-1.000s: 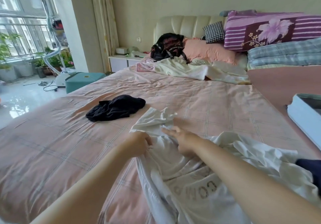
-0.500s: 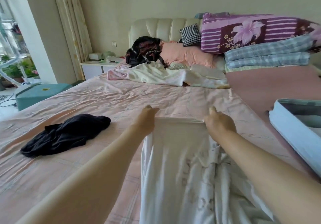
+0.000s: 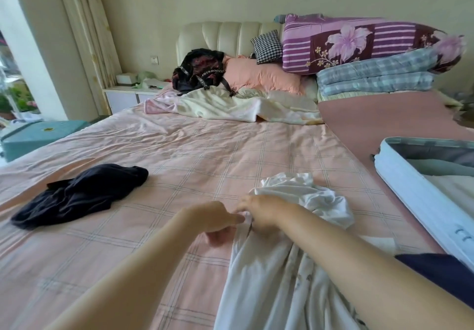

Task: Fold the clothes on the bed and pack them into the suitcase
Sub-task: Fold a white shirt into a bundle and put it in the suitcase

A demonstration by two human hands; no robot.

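A white garment [image 3: 277,278] lies crumpled on the pink checked bed [image 3: 205,165], its far end bunched in a heap beyond my hands. My left hand [image 3: 215,220] and my right hand [image 3: 261,210] meet at one spot on its edge, and both pinch the white cloth there. A dark navy garment [image 3: 79,196] lies loose on the bed to the left, apart from my hands. The open light-blue suitcase [image 3: 415,201] stands at the right edge of the bed with folded pale clothes inside. Another dark piece of cloth [image 3: 441,276] shows at the lower right, partly behind my right arm.
At the head of the bed lie a cream blanket [image 3: 230,106], a black backpack [image 3: 200,70], a peach pillow [image 3: 261,76] and stacked quilts [image 3: 372,55]. A teal box [image 3: 38,135] stands on the floor left of the bed, a white nightstand [image 3: 128,96] behind it.
My hands, which held the white garment's edge stretched wide apart, have come together at one point. The far end of the garment has dropped into a crumpled heap.
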